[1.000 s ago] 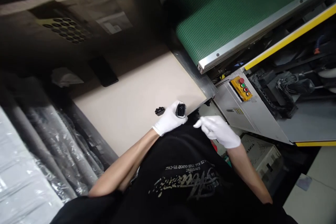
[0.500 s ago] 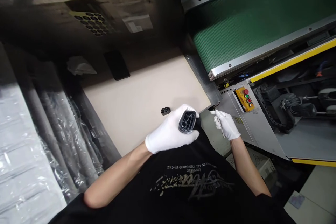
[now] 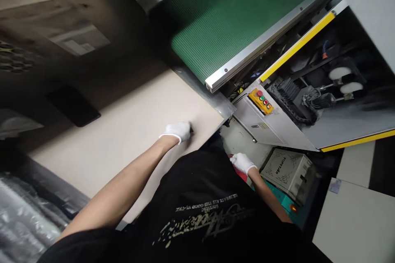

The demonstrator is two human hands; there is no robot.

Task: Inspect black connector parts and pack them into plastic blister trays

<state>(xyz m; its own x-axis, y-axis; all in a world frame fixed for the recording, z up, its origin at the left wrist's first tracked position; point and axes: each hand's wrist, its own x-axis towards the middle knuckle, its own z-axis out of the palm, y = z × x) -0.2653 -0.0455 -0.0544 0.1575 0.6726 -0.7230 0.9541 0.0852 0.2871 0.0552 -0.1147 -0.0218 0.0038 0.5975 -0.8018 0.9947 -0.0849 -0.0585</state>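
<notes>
My left hand (image 3: pixel 176 130), in a white glove, rests low over the pale tabletop (image 3: pixel 138 119) near its right corner. Its fingers are closed around a small black part (image 3: pixel 191 130), of which only a dark edge shows past the glove. My right hand (image 3: pixel 243 162), gloved in white too, is down beside my body, off the table's edge. Its fingers are curled next to a red thing (image 3: pixel 240 174) partly hidden behind the hand. What these fingers hold, if anything, I cannot make out.
A black phone (image 3: pixel 75 106) lies at the table's left, near crumpled white paper (image 3: pixel 18 124). Beyond the metal edge runs a green conveyor belt (image 3: pixel 216 28). A yellow button box (image 3: pixel 261 101) is on the machine. At lower right stands a pale box (image 3: pixel 282 170).
My view has swung right. My left hand has gone from holding up a black oval part to the tabletop. My right hand has dropped lower; the thin tool it held is out of sight.
</notes>
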